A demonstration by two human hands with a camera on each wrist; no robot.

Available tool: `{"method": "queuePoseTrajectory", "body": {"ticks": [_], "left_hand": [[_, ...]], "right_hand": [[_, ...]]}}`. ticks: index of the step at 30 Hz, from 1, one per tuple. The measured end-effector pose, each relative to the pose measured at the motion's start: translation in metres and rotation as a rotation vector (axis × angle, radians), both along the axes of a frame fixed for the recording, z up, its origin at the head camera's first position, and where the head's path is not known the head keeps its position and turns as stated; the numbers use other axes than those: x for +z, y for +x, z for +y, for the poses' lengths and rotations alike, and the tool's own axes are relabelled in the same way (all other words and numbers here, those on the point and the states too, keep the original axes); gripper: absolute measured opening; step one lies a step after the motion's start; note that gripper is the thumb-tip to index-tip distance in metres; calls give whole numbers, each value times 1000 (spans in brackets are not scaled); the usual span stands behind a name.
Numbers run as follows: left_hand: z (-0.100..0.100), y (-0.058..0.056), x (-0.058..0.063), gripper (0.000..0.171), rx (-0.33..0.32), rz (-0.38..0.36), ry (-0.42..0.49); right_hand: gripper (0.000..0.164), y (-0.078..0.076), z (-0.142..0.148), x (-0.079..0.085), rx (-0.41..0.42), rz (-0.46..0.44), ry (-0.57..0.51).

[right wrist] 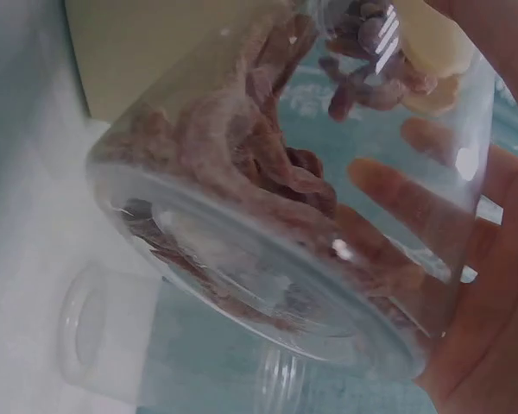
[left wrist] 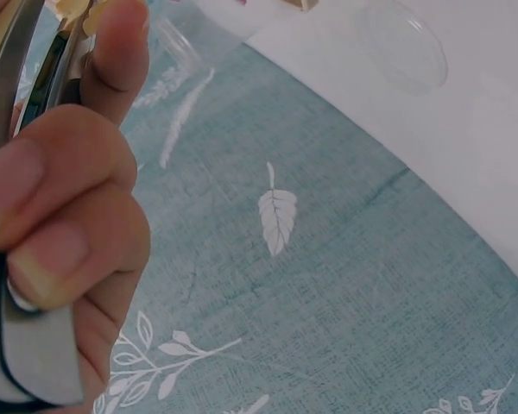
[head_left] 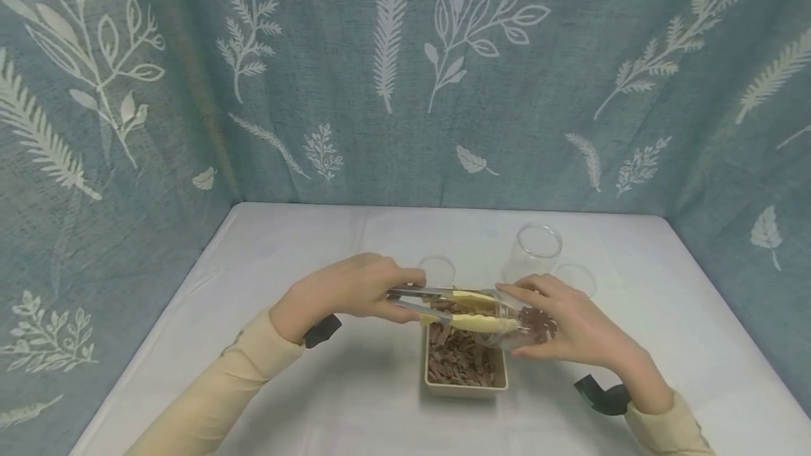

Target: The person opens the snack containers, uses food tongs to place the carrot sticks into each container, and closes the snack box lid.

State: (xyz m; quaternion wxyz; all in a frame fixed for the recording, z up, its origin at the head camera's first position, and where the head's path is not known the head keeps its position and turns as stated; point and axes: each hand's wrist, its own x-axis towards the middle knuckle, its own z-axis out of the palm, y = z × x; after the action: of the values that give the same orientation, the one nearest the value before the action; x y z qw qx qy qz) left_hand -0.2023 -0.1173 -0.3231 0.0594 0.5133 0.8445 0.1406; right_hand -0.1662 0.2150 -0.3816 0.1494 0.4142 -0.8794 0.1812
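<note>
My left hand (head_left: 357, 287) grips metal tongs (head_left: 412, 292) with yellow tips. The tips (head_left: 475, 323) reach right to the mouth of a clear jar, overlapping it in the head view. Fingers and thumb of my right hand (head_left: 564, 319) wrap round that jar (head_left: 491, 340), which is tipped on its side with its mouth toward the left. Dark brown strips (right wrist: 285, 164) lie along the jar's lower wall and base, and a clump (right wrist: 371, 86) sits by the yellow tips in the right wrist view. Below, a beige rectangular container (head_left: 465, 391) holds many brown strips (head_left: 459, 357).
A second clear jar (head_left: 538, 252) stands upright behind my right hand. One clear round lid (head_left: 437, 269) lies behind the beige container, another (head_left: 578, 279) right of the standing jar. A blue-green leaf-print curtain (head_left: 342, 90) surrounds the white table (head_left: 298, 245) at its back and sides.
</note>
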Motion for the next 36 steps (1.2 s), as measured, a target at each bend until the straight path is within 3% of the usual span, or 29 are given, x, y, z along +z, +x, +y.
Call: {"method": "queuePoseTrajectory", "body": {"ticks": [15, 21, 26, 36], "left_hand": [[14, -8, -6, 25, -30, -64, 0], [21, -9, -11, 26, -48, -64, 10], [24, -9, -11, 28, -49, -21, 11], [25, -6, -4, 28, 7, -12, -26]], "right_hand": [[75, -4, 0, -9, 101, -245, -137], [78, -5, -3, -12, 91, -236, -147], [79, -7, -4, -16, 109, -238, -182], [78, -8, -3, -16, 104, -265, -195]]}}
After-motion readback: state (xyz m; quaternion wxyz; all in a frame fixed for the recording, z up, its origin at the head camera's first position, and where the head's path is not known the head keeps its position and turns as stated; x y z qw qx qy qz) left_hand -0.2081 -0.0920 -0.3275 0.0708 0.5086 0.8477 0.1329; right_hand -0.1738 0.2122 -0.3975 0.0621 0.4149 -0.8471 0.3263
